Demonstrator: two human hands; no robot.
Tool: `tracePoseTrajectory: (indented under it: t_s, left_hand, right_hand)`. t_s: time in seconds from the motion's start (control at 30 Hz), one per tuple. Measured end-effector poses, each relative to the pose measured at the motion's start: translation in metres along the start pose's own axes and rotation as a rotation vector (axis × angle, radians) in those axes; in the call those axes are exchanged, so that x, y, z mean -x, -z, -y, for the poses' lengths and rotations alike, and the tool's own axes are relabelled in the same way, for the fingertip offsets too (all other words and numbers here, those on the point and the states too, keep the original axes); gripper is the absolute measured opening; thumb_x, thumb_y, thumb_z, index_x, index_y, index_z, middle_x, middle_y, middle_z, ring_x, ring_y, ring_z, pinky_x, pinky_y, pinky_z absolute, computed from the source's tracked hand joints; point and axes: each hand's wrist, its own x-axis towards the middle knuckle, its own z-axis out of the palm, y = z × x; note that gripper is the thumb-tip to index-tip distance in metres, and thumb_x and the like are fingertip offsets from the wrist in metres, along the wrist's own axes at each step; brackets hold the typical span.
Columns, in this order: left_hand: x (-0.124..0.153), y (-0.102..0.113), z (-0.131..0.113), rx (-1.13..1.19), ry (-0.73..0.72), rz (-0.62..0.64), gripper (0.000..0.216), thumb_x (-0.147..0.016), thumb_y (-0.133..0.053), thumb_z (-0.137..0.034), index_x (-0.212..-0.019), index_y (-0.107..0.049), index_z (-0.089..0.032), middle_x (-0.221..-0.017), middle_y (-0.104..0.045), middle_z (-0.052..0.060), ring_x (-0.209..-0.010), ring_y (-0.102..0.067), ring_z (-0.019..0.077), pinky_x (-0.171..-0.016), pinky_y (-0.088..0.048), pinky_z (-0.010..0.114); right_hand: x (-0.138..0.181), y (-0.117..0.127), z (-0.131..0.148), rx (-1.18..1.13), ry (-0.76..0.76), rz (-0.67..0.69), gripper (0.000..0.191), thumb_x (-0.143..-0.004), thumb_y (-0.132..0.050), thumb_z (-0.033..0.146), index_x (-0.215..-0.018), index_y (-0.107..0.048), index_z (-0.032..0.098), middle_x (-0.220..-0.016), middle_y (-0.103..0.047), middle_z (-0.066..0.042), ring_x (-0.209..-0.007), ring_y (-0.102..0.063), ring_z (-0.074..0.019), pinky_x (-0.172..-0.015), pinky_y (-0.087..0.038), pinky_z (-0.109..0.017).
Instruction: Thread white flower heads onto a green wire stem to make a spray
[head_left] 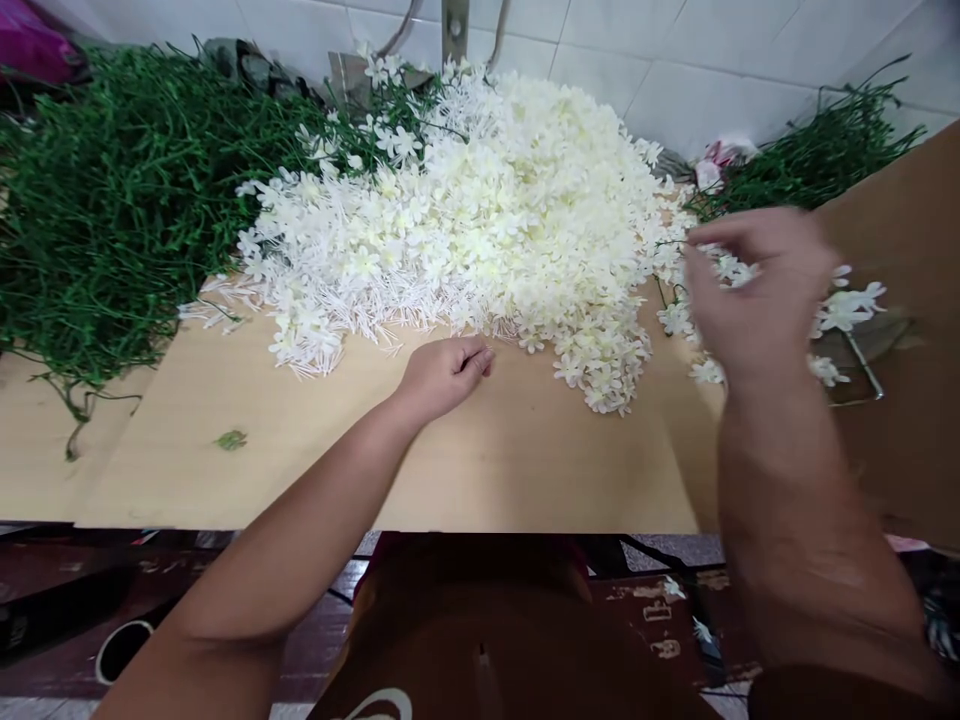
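Note:
My left hand (448, 378) rests on the tan board just in front of the white flower pile (495, 220). Its fingers are curled closed, and whatever they may hold is hidden. Over the board's right side, my right hand (765, 285) is raised and slightly blurred. Thumb and forefinger come together in a pinch, with a thin green stem (670, 242) showing by their tips. Whether that stem is held or lies behind, I cannot tell. Loose white artificial flowers (847, 308) lie around and beneath this hand.
A large heap of green plastic stems (142, 200) fills the left side; a smaller green bunch (817, 160) stands at the back right. A cardboard panel (907, 260) rises on the right. One green scrap (231, 440) lies on the board (525, 470). White tiles (720, 60) form the back wall.

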Motion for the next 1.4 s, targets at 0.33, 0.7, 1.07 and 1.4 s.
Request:
tracePoseTrajectory:
  t_s: [0.33, 0.7, 1.07, 1.4]
  left_hand:
    - [0.012, -0.010, -0.004, -0.029, -0.312, 0.256, 0.033, -0.087, -0.049, -0.034, -0.059, -0.057, -0.018, -0.059, -0.061, 0.004, -0.059, -0.050, 0.0159, -0.056, -0.030, 0.029]
    - [0.017, -0.010, -0.005, 0.024, -0.272, 0.302, 0.022, -0.087, -0.055, -0.029, -0.079, -0.070, -0.016, -0.082, -0.074, 0.007, -0.070, -0.061, 0.0186, -0.059, -0.042, 0.030]
    - [0.010, 0.019, -0.002, 0.318, -0.184, 0.325, 0.018, -0.085, -0.055, -0.025, -0.072, -0.062, -0.016, -0.068, -0.061, 0.001, -0.065, -0.054, 0.0127, -0.066, -0.044, 0.027]
    - [0.023, 0.159, 0.067, -0.244, 0.440, -0.740, 0.013, -0.076, -0.060, -0.007, -0.082, -0.067, -0.015, -0.068, -0.045, -0.003, -0.064, -0.037, 0.0105, -0.067, -0.027, 0.026]
  right_hand:
    - [-0.007, -0.120, 0.152, -0.255, 0.292, 0.880, 0.017, -0.091, -0.055, 0.011, -0.093, -0.072, 0.012, -0.101, -0.069, -0.012, -0.096, -0.058, -0.0225, -0.085, -0.042, -0.035]
    - [-0.015, -0.166, 0.175, -0.247, 0.357, 0.946, 0.019, -0.085, -0.049, -0.001, -0.077, -0.054, 0.016, -0.088, -0.058, -0.007, -0.083, -0.049, -0.0170, -0.074, -0.035, -0.030]
    - [0.031, -0.119, 0.122, -0.730, -0.159, 0.349, 0.012, -0.082, -0.061, 0.028, -0.090, -0.063, 0.020, -0.078, -0.060, -0.002, -0.070, -0.055, -0.0141, -0.067, -0.047, -0.032]
    - [0.058, -0.109, 0.111, -0.844, -0.303, 0.347, 0.013, -0.080, -0.064, 0.031, -0.079, -0.058, 0.020, -0.075, -0.056, 0.000, -0.068, -0.052, -0.0125, -0.063, -0.045, -0.028]
